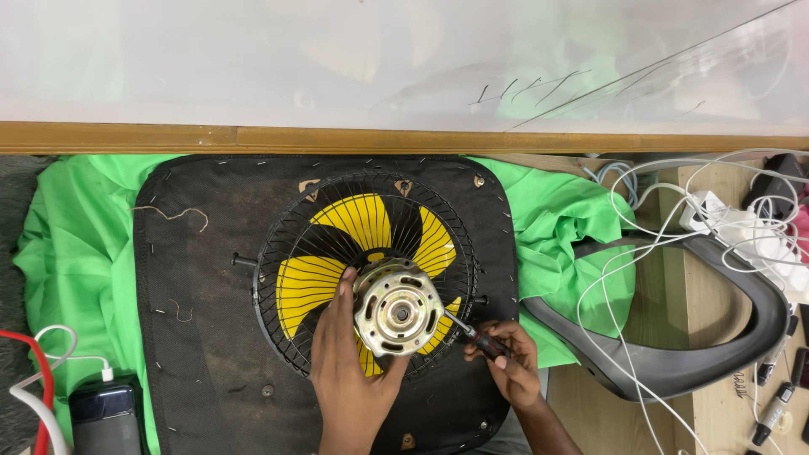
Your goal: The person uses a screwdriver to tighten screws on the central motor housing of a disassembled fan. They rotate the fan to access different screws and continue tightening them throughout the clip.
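A round black wire fan guard (278, 244) with yellow blades (362, 215) behind it lies flat on a black padded board (194, 295). A silver and brass fan motor (398, 310) sits at its centre. My left hand (345, 362) cups the motor's left side, thumb up against the casing. My right hand (512, 361) grips a small screwdriver (472, 334) with a dark handle; its tip meets the motor's right edge.
Green cloth (76, 253) lies under the board. A wooden rail (253, 137) and a whiteboard run along the far side. A power bank (105, 417) with cables sits at lower left. A grey curved plastic frame (716, 362), white cables (725, 219) and markers (771, 413) fill the right.
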